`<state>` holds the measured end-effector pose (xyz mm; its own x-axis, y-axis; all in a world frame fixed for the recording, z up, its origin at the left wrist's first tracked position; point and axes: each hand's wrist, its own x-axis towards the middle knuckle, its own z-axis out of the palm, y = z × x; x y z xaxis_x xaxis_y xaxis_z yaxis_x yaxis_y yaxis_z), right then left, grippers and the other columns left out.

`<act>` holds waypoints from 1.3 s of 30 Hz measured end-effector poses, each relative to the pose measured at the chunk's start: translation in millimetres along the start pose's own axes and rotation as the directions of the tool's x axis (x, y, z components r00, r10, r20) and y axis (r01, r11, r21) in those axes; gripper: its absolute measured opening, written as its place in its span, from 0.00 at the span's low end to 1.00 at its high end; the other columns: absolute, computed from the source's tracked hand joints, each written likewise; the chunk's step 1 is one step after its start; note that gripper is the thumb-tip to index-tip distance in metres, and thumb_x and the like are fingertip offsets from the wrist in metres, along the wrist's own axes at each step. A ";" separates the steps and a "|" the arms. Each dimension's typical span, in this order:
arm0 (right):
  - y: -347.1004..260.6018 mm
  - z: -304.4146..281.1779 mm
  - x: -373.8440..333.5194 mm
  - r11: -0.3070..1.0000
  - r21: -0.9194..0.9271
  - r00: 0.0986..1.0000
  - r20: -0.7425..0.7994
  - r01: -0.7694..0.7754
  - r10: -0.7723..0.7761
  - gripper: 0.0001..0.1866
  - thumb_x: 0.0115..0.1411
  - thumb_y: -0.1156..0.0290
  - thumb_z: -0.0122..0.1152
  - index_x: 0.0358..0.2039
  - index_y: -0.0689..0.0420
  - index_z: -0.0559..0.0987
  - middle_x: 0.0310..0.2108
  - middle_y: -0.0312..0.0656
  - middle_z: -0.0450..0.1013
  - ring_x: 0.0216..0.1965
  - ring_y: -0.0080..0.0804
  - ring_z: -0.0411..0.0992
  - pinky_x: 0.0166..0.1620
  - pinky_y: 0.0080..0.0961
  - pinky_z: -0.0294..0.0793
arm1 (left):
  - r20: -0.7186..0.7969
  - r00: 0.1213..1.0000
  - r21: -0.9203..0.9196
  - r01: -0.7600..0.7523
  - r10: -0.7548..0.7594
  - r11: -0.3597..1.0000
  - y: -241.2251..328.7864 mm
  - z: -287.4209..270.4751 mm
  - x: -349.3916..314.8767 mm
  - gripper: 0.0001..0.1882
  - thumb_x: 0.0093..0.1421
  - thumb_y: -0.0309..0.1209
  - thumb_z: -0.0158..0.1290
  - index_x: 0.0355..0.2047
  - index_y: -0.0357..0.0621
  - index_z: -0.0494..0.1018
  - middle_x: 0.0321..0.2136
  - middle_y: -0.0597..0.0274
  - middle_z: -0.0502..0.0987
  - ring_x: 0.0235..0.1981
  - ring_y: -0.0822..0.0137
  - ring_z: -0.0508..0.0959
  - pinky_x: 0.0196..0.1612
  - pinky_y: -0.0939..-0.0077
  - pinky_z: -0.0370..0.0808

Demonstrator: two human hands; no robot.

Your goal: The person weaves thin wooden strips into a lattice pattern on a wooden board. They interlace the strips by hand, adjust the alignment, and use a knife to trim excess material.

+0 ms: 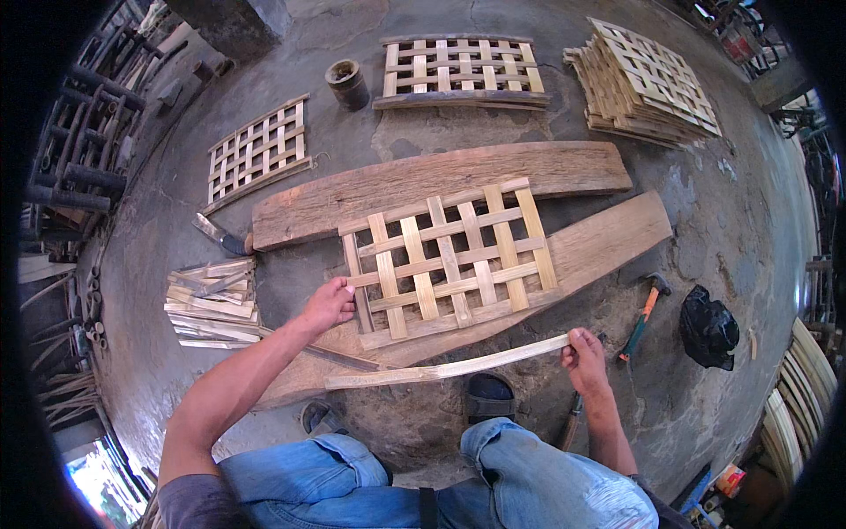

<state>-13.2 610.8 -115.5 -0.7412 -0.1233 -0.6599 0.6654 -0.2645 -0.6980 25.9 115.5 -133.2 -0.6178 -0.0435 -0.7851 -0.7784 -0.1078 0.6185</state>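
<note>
Gripping strip (449, 366) end, right hand (586, 357)

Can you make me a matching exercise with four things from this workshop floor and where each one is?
Things:
1. hammer
2. black bag
3. long bamboo strip
4. woven lattice panel

Places:
A. lying across two wooden planks
B. on the floor, far right
C. held at its end by the right hand
D. on the floor between plank and bag

Pairs: 1-D, 2-B, 3-C, 4-A
</note>
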 end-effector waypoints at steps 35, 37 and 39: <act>-23.6 0.5 77.2 0.832 -0.514 0.956 -0.076 0.208 -0.285 0.13 0.65 0.69 0.55 0.46 0.64 0.75 0.31 0.39 0.74 0.30 0.24 0.74 0.32 0.20 0.75 | -0.107 0.991 0.134 -0.062 0.076 0.989 39.7 22.1 -31.5 0.17 0.67 0.34 0.46 0.55 0.47 0.63 0.42 0.66 0.72 0.43 0.72 0.72 0.42 0.70 0.71; -23.8 3.6 82.1 0.807 -0.554 0.951 -0.085 0.201 -0.296 0.15 0.64 0.69 0.55 0.46 0.66 0.74 0.33 0.42 0.75 0.29 0.24 0.75 0.31 0.20 0.75 | -0.086 0.993 0.071 -0.078 0.084 0.994 28.1 15.4 -24.6 0.16 0.67 0.35 0.46 0.53 0.47 0.64 0.41 0.67 0.72 0.42 0.71 0.72 0.40 0.71 0.71; -26.5 14.7 81.7 0.844 -0.507 0.955 -0.120 0.177 -0.273 0.13 0.63 0.70 0.56 0.45 0.66 0.75 0.32 0.41 0.75 0.28 0.24 0.75 0.30 0.19 0.75 | -0.110 0.993 0.173 -0.016 0.036 0.985 29.2 13.1 -26.0 0.16 0.67 0.36 0.46 0.54 0.48 0.63 0.41 0.67 0.72 0.42 0.70 0.72 0.42 0.69 0.72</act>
<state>-92.6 593.7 -146.8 -0.8784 0.0687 -0.4729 0.4747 0.2396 -0.8469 17.8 126.5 -94.4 -0.6291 -0.1562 -0.7615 -0.7758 0.0659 0.6275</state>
